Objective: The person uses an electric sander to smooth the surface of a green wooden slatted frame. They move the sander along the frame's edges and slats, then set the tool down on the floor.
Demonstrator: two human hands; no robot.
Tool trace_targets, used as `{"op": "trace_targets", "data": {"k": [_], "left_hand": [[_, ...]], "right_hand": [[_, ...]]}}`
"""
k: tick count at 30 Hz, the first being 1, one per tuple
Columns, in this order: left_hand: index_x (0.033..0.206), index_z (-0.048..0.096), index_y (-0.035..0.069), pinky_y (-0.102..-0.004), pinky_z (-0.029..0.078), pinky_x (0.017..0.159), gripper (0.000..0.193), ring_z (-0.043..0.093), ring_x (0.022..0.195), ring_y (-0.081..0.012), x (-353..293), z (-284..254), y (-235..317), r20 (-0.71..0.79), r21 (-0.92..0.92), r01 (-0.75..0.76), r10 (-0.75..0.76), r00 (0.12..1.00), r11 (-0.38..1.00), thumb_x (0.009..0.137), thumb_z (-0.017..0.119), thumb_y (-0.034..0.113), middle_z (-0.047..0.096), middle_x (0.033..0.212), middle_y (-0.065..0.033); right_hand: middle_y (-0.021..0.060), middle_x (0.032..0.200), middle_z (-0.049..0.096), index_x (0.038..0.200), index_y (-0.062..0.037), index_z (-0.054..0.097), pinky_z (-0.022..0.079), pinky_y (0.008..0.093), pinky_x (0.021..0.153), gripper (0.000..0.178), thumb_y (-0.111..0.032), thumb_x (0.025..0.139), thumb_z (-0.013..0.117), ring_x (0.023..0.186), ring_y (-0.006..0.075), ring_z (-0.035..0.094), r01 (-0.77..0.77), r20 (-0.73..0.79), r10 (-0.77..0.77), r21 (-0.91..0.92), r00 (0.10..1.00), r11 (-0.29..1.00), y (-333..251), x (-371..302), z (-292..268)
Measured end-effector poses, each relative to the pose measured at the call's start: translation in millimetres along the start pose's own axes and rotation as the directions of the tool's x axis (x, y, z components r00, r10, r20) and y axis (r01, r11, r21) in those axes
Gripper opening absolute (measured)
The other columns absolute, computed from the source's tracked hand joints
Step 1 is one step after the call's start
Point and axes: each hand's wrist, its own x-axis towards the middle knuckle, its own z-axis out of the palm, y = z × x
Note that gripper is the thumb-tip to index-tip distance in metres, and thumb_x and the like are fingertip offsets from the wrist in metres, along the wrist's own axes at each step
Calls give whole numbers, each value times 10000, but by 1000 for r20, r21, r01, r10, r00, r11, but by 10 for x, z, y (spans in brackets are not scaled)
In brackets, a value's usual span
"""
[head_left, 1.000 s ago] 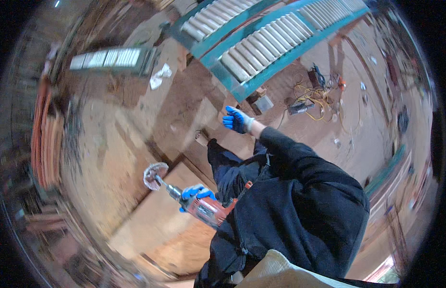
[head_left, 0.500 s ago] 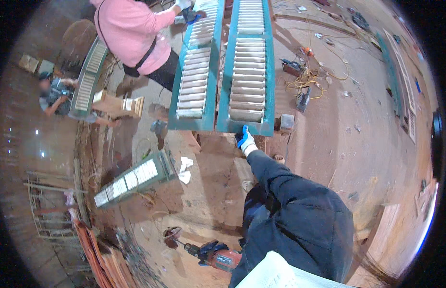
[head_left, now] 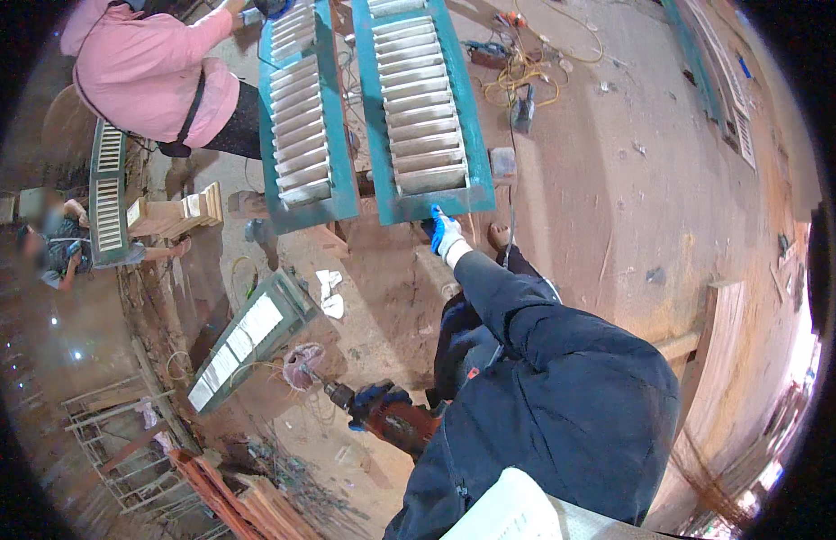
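Note:
My right hand (head_left: 445,234), in a white and blue glove, grips the near end of a green louvered shutter (head_left: 404,207) with pale slats. Its thumb lies on top of the end rail, and the other fingers are mostly hidden below. Beside it on the left rests a second louvered shutter (head_left: 311,216), a narrow gap between them. Low on my left, my left hand (head_left: 379,400), in a dark blue glove, is wrapped round a red power drill (head_left: 402,425). A round, reddish, worn-looking pad (head_left: 302,365) is fitted at the drill's tip, apart from both shutters.
A person in pink (head_left: 157,76) works at the left shutter's far end. Another person (head_left: 62,243) sits by a shutter (head_left: 109,193) at far left. A smaller shutter (head_left: 247,337) lies on the ground near white scraps (head_left: 329,292). Yellow cord (head_left: 526,83) tangles at upper right.
The gap between the two shutters has widened, with my right hand still on the right one. The drill and its pad have come up, nearer the shutter on the ground. My view has shifted.

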Motion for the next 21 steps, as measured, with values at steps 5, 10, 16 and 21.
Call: {"op": "trace_targets", "data": {"k": [5, 10, 16, 21], "left_hand": [[884, 552, 163, -437, 382, 765, 393, 461, 829, -199, 274, 90, -123, -11, -17, 110, -110, 994, 994, 747, 691, 503, 491, 854, 39], [888, 556, 158, -443, 381, 764, 406, 465, 827, -204, 947, 142, -495, -5, -60, 280, -281, 960, 958, 749, 683, 517, 490, 853, 35], [955, 553, 126, -409, 379, 873, 513, 499, 903, -197, 1837, 236, -1380, 39, 109, 378, -384, 923, 920, 734, 695, 567, 562, 938, 3], [1187, 563, 15, -555, 360, 1044, 634, 518, 1183, -297, 2305, 372, -1915, 75, -17, 639, -637, 768, 769, 844, 583, 548, 604, 1184, -140]], "right_hand": [[47, 775, 653, 974, -120, 641, 487, 324, 559, 270, -374, 884, 659, 629, 175, 602, 105, 206, 7, -529, 979, 842, -330, -268, -294], [152, 1081, 650, 1216, -90, 608, 469, 376, 895, 433, -422, 973, 473, 1024, 263, 608, 832, 580, 746, -550, 327, 63, -816, -1296, -546], [233, 1250, 548, 1307, 27, 445, 416, 423, 991, 773, -527, 806, 648, 1165, 381, 529, 820, 401, 853, -570, 333, -52, -1736, -2699, -13], [251, 1238, 540, 1389, 40, 322, 442, 431, 945, 958, -366, 645, 769, 1113, 389, 556, 807, 799, 175, -522, 576, -275, -1665, -2890, -363]]}}
